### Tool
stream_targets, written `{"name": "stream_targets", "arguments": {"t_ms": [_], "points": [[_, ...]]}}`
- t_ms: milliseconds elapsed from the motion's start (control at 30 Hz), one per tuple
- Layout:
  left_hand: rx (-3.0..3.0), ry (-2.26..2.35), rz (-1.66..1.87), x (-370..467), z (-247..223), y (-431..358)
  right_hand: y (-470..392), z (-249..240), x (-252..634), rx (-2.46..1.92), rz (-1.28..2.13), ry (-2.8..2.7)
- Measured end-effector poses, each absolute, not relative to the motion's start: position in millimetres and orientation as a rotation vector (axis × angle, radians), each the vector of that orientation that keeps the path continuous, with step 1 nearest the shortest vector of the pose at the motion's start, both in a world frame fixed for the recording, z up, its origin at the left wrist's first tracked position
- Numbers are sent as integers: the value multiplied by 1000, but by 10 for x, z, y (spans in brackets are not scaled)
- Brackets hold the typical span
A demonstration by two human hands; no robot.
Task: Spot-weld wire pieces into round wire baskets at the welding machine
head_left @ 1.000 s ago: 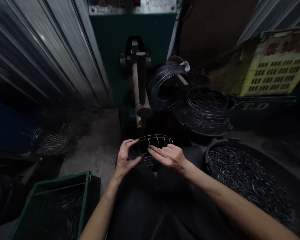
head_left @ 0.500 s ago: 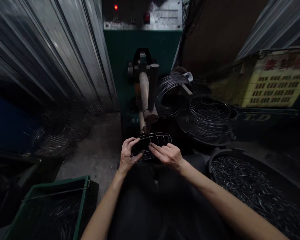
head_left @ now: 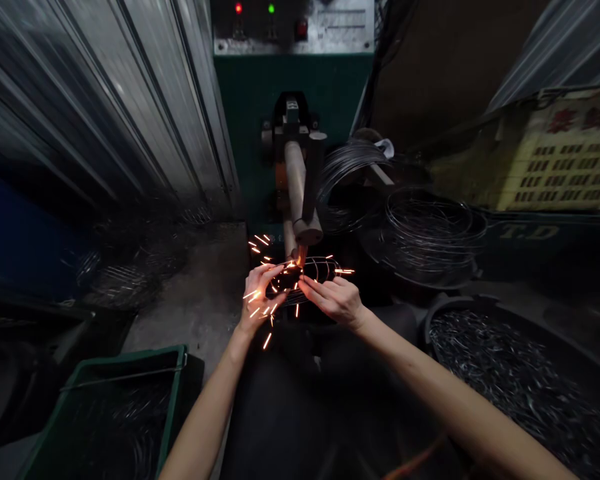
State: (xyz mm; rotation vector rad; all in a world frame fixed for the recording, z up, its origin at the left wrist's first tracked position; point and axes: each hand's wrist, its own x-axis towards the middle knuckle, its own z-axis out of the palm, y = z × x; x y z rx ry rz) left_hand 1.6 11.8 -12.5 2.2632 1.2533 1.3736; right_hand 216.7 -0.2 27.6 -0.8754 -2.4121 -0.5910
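Observation:
A round wire frame (head_left: pixel 318 269) sits at the tip of the lower arm of a green machine (head_left: pixel 245 113). Its left side is gripped by my left hand (head_left: pixel 256 300), thumb and fingers around the rim. My right hand (head_left: pixel 337 300) is closed at the frame's near right part, fingertips pinched by a wire near the tip. Bright orange sparks (head_left: pixel 267 341) fly from the contact point between the machine's metal arms (head_left: pixel 296 180) and over my left hand. Red and green lights (head_left: pixel 271 9) glow on the panel.
Wire coils (head_left: pixel 353 167) and a looser coil (head_left: pixel 430 220) lie right of the machine. A black tub (head_left: pixel 430 308) of small metal pieces stands at the right, a green crate (head_left: pixel 180 373) at the lower left, and a yellow crate (head_left: pixel 565 160) at the upper right.
Sparks have appeared at the machine tip, and a green light has come on beside the red one. The wire frame has risen slightly to the tip; both hands still hold it.

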Motion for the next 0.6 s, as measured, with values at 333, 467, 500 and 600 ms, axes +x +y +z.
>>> {"name": "stream_targets", "arguments": {"t_ms": [333,467,500,600], "points": [[2092,1163,1540,-125,-471,83,-1176,-83,3532,-1973,-245,-1686],[2149,1046,1513,-30,-446,-78,-1671,-644,4405,-2707,447,-1513],[2167,1034,1457,-4,-420,-129,-1756,-765,4499,-2728,596,-1519],[2182,1083,1265,58,-318,-249,-1926,-997,4554,-2673,768,-1489]]}}
